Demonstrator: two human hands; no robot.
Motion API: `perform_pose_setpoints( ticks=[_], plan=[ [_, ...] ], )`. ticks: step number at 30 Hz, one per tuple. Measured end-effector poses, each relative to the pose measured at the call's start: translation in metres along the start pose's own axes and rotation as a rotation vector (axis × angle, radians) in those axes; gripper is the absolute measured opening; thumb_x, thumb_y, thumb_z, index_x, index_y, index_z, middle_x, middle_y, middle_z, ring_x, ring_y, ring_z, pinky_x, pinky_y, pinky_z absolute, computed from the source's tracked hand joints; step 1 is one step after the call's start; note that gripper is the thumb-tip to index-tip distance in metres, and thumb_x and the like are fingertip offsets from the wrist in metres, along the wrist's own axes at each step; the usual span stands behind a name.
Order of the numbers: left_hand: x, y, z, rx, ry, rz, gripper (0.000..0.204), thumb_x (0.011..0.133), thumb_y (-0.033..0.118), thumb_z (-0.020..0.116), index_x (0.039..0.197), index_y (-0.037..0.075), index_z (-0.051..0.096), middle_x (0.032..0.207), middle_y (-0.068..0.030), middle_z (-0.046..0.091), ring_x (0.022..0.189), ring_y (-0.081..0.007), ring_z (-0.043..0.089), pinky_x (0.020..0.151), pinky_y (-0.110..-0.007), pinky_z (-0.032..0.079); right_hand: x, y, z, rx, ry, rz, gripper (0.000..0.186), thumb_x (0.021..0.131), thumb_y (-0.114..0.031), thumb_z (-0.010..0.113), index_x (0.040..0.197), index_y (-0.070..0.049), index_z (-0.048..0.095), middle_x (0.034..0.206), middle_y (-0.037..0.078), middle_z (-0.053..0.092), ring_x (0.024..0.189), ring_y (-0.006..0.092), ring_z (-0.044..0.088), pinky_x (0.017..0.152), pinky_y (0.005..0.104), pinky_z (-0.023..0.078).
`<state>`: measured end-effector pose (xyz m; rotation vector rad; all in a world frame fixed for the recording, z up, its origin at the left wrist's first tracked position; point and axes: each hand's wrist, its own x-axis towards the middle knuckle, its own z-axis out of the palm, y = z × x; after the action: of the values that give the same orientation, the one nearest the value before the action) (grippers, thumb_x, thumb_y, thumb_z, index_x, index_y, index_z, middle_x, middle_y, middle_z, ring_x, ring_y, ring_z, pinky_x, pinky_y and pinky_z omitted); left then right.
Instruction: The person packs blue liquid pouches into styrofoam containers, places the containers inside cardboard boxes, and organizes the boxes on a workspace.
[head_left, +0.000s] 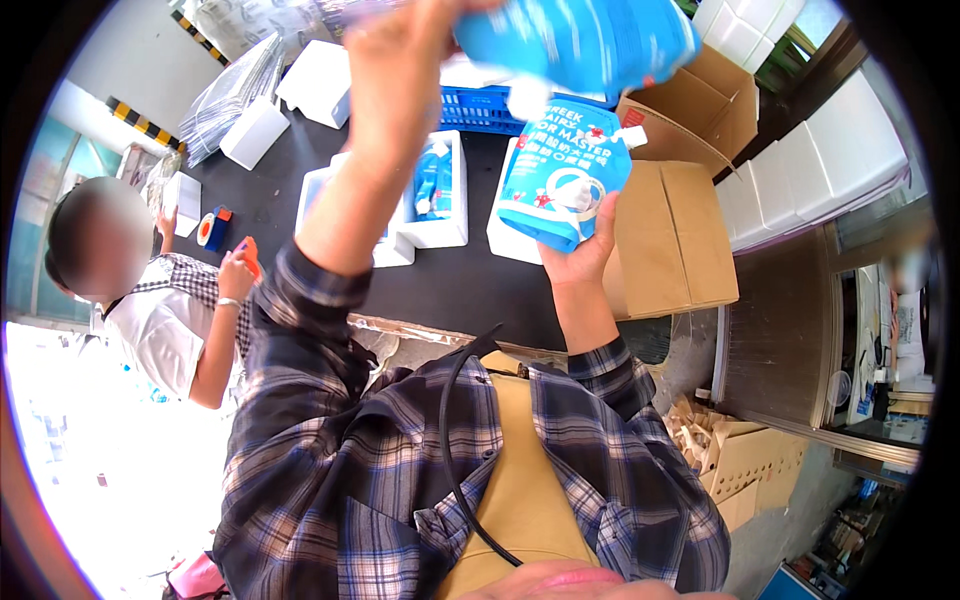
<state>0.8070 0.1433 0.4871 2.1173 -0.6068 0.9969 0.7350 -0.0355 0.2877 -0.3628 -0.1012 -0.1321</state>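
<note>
My left hand (pixel 405 45), blurred at the top, is closed on a blue spouted pouch (pixel 585 40) raised above the table. My right hand (pixel 585 250) grips a second blue pouch (pixel 555 180) from below, upright with its white spout at the upper right. Between my arms, a white foam box (pixel 450 225) holds several blue pouches (pixel 432 185). Another white foam box (pixel 505 230) is partly hidden behind the pouch in my right hand, and a further one lies behind my left forearm.
A black table (pixel 470 295) bears cardboard boxes (pixel 670 250), a blue crate (pixel 470 110), white foam pieces (pixel 250 140) and a tape roll (pixel 212 228). A co-worker (pixel 160 330) at left holds an orange object (pixel 250 255). White foam boxes (pixel 800 170) line the right side.
</note>
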Motion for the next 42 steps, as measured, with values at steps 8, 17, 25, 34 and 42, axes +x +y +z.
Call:
perform_pose_setpoints(
  ticks=[8,17,25,34,42],
  plan=[
    [-0.091,-0.012,-0.032,-0.278,-0.768,-0.3,0.025,0.099,0.021,0.069,0.115,0.003,0.076,0.083,-0.0048,0.075,0.068,-0.0062,0.061,0.06,-0.024,0.05,0.013,-0.005,-0.003,-0.07,-0.08,-0.074,0.078,0.099,-0.061,0.054,0.157,-0.015,0.033,0.157,0.01,0.044,0.14,0.0327,0.046,0.117,0.0552,0.036],
    [-0.089,-0.02,0.041,-0.15,-0.404,0.079,0.095,0.078,0.035,0.085,0.155,0.009,0.034,0.134,-0.0218,0.051,0.12,-0.0412,0.057,0.097,-0.046,0.051,0.036,-0.009,0.02,-0.494,-0.103,-0.026,0.057,0.11,-0.039,0.045,0.153,-0.003,0.036,0.148,0.013,0.052,0.133,0.0268,0.054,0.112,0.0437,0.043],
    [-0.122,-0.113,0.125,-0.62,-0.416,-0.532,0.058,0.096,0.006,0.059,0.15,0.001,0.038,0.132,-0.0201,0.06,0.122,-0.0269,0.058,0.105,-0.036,0.044,0.053,-0.001,-0.041,-0.901,0.191,-0.085,0.057,0.104,-0.04,0.057,0.143,0.002,0.048,0.131,0.014,0.059,0.119,0.0228,0.059,0.103,0.036,0.046],
    [-0.182,-0.133,0.217,-0.24,-0.663,-0.421,0.052,0.09,0.018,0.058,0.137,-0.001,0.047,0.109,-0.033,0.067,0.105,-0.0505,0.064,0.09,-0.054,0.05,0.086,0.004,-0.167,-1.317,0.206,-0.232,0.051,0.098,-0.027,0.062,0.14,-0.004,0.046,0.112,0.023,0.068,0.096,0.0351,0.07,0.084,0.0439,0.055],
    [-0.182,-0.147,0.192,-0.116,-0.72,-0.513,0.058,0.094,0.025,0.055,0.144,-0.004,0.046,0.118,-0.0345,0.066,0.113,-0.0489,0.064,0.097,-0.049,0.048,0.101,0.044,-0.085,-1.855,0.131,0.062,0.057,0.097,-0.026,0.056,0.144,0.001,0.039,0.098,0.032,0.069,0.094,0.0479,0.068,0.083,0.0563,0.052]
  ],
)
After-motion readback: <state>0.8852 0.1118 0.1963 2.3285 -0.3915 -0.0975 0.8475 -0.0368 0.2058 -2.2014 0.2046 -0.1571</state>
